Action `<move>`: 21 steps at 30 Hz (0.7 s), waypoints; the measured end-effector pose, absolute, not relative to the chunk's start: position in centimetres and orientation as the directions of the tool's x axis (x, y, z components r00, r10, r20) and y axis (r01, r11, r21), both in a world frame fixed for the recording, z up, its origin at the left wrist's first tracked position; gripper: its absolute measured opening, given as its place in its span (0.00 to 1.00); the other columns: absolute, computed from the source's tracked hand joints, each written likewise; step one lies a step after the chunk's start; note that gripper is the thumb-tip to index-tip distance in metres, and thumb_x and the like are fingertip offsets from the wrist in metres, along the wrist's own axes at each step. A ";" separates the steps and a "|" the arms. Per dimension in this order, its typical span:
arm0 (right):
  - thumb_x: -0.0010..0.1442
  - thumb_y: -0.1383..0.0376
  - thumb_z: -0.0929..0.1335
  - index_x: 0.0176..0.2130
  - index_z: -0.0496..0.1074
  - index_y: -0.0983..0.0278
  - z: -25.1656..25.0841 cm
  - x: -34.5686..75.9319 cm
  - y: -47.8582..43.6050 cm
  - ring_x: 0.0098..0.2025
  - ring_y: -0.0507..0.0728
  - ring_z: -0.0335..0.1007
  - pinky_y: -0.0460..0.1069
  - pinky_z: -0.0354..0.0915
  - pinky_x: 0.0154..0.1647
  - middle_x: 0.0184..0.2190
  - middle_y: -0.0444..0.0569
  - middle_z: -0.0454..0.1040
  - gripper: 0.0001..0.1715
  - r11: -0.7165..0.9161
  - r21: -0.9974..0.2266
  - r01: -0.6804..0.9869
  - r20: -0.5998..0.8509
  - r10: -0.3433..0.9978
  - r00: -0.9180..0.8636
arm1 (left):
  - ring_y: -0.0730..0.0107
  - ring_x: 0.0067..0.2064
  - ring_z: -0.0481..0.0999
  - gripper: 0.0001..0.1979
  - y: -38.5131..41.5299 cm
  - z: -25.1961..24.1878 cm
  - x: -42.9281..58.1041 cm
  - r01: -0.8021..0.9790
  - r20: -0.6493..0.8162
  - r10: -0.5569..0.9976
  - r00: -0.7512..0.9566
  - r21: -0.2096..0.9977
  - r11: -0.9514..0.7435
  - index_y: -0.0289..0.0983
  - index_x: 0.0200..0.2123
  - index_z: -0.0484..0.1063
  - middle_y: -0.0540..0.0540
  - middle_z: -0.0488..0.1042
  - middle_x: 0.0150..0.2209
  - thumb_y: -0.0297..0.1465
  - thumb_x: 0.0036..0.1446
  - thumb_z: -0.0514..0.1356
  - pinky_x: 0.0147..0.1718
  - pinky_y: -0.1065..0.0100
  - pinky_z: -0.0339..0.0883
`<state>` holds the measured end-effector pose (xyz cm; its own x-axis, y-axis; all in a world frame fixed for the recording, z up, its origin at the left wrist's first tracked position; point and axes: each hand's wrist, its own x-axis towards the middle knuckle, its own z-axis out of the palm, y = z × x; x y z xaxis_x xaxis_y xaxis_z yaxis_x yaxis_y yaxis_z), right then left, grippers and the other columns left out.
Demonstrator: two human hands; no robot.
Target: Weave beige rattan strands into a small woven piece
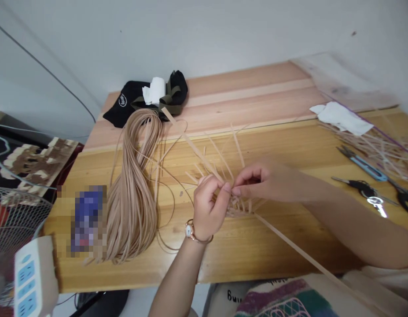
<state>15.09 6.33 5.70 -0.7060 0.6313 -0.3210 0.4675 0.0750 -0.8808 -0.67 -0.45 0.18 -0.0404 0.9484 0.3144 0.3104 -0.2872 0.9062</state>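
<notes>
My left hand (208, 204), with a watch on its wrist, is closed in a pinch on thin tan weaving strips (220, 169) at the middle of the wooden table (256, 246). My right hand (256, 180) meets it from the right, fingertips pinched on the same strips. Under both hands lies a small woven start (238, 207) with strips fanning outward. One long flat strip (299, 251) runs from it to the lower right, past the table edge. A thick coiled bundle of tan cane (133, 193) lies to the left.
A black bag (137, 103) with white paper lies at the back left. Scissors (364, 165), keys (372, 198) and a white cloth (342, 116) over loose strips are at the right. A blurred blue object (86, 218), a fan (12, 215) and a power strip (27, 277) sit at the left.
</notes>
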 end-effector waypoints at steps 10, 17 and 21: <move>0.50 0.54 0.70 0.28 0.75 0.66 5.4 15.5 6.7 0.21 0.46 0.52 0.44 0.48 0.20 0.18 0.40 0.63 0.17 0.025 -0.884 0.467 -0.376 0.554 -0.743 | 0.75 0.26 0.62 0.15 -0.5 0.3 -0.7 0.307 0.340 0.939 -0.052 0.900 -0.309 0.36 0.22 0.60 0.51 0.63 0.21 0.34 0.60 0.52 0.29 0.68 0.58; 0.50 0.53 0.70 0.29 0.76 0.66 5.3 15.8 6.8 0.22 0.47 0.58 0.44 0.53 0.22 0.20 0.42 0.68 0.18 0.021 -0.874 0.485 -0.400 0.536 -0.743 | 0.74 0.26 0.64 0.15 -0.5 0.5 -0.7 0.286 0.330 0.943 -0.048 0.909 -0.304 0.36 0.21 0.62 0.50 0.64 0.21 0.35 0.60 0.52 0.30 0.68 0.59; 0.47 0.53 0.71 0.33 0.76 0.65 5.2 15.9 6.8 0.24 0.49 0.63 0.45 0.58 0.24 0.24 0.44 0.72 0.19 -0.015 -0.890 0.456 -0.393 0.533 -0.749 | 0.74 0.26 0.65 0.16 -0.5 0.4 -0.7 0.263 0.301 0.952 -0.051 0.924 -0.278 0.36 0.22 0.63 0.50 0.65 0.21 0.37 0.59 0.52 0.29 0.69 0.60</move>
